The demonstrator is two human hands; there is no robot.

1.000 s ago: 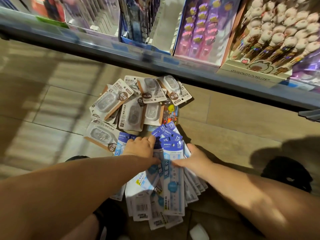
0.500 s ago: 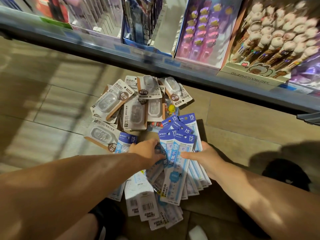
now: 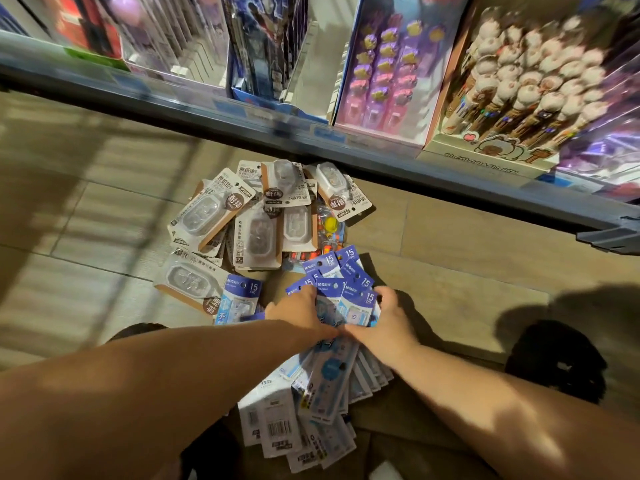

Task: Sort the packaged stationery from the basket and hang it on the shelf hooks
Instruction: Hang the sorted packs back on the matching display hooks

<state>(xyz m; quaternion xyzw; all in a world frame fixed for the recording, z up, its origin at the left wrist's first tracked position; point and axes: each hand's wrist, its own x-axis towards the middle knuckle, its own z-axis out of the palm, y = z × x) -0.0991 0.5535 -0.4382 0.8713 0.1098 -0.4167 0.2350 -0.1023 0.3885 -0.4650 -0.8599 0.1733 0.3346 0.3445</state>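
Note:
A fan of several blue-and-white 15 cm ruler packs (image 3: 332,372) is held over the floor. My left hand (image 3: 299,311) grips the fan from the left with curled fingers, and my right hand (image 3: 388,322) grips it from the right, thumb on the front pack. The two hands nearly touch at the middle. More ruler packs (image 3: 277,427) lie face down on the floor below. A heap of brown-and-white correction tape packs (image 3: 256,220) lies on the floor just beyond the hands. No basket shows.
A grey shelf edge (image 3: 311,133) crosses the upper view. On it stand display boxes: purple pens (image 3: 388,71), plush-topped pens (image 3: 526,77) and dark-packaged pens (image 3: 263,39). A single ruler pack (image 3: 239,299) lies left of my left hand. A dark shoe (image 3: 554,362) sits at right.
Both hands have drawn closer together and squeezed the ruler packs into a tighter bundle. The fan's spread tops have come together. The view has shifted slightly.

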